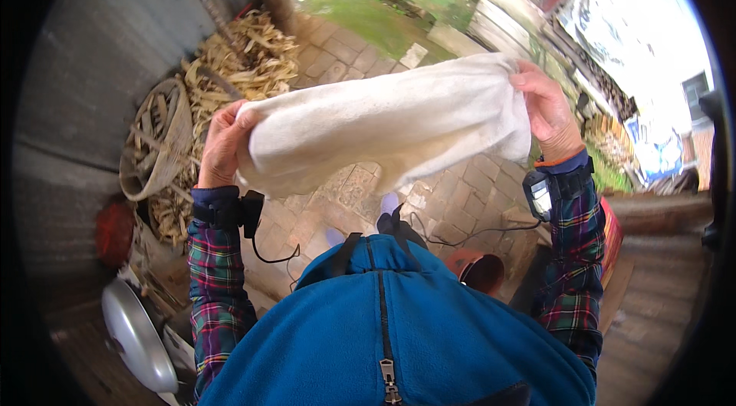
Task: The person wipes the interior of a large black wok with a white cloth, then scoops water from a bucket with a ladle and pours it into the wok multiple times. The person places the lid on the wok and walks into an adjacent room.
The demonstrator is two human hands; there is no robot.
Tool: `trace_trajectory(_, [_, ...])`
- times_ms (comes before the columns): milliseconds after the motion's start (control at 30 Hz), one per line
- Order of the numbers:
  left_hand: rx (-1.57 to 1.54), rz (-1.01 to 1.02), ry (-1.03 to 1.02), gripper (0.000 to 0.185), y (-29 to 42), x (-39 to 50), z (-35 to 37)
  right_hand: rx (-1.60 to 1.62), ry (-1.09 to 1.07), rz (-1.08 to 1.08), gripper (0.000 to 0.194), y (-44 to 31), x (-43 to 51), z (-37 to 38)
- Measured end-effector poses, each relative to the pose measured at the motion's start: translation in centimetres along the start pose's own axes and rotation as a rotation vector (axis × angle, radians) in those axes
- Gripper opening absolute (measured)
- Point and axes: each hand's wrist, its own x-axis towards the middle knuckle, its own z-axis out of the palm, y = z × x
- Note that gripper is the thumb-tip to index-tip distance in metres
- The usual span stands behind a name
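Observation:
A whitish cloth (379,115) is stretched between my two hands in front of me, above the brick paving. My left hand (223,144) pinches its left end, thumb on top. At the upper right corner, my right hand (543,107) grips the other end, where the fabric is gathered in folds. The lower edge of the cloth hangs loose and curves up in the middle. Fingers behind the cloth are partly hidden.
A basket of wood pieces (155,138) and a heap of dry husks (253,55) lie at the left. A metal lid (138,337) is at the lower left. A reddish-brown bucket (476,272) stands near my body; dark cables hang from both wrists.

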Motion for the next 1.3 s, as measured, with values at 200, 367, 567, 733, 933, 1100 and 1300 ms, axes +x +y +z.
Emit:
trace_trajectory(200, [-0.155,0.037,-0.055,0.025,2.8,8.4,9.5,0.323,0.295,-0.268,0.061,1.5,-2.9,-9.4])
trace_trajectory(367, [-0.049,0.013,0.043,0.034,2.6,14.5,18.2,0.962,0.535,-0.053,0.057,13.1,-4.0,-6.8])
trace_trajectory(567, [0.013,-0.091,-0.081,0.034,-2.9,21.2,23.0,1.257,0.444,0.139,0.088,19.5,-11.1,-12.0])
trace_trajectory(733, [0.089,-0.106,-0.438,0.059,-5.7,23.4,25.3,0.770,0.690,0.032,0.049,19.7,-13.7,-17.2])
trace_trajectory(933, [0.865,0.076,-0.435,0.046,-8.8,28.7,27.0,0.689,1.063,-0.020,0.022,20.1,-16.5,-17.4])
trace_trajectory(1100, [1.058,0.177,-0.684,0.040,-10.9,34.5,30.9,0.583,1.231,-0.054,0.021,18.9,-19.0,-15.0])
trace_trajectory(1300, [0.541,-0.062,-0.909,0.051,-10.6,33.9,39.3,0.495,1.642,0.085,0.024,18.8,-20.8,-9.5])
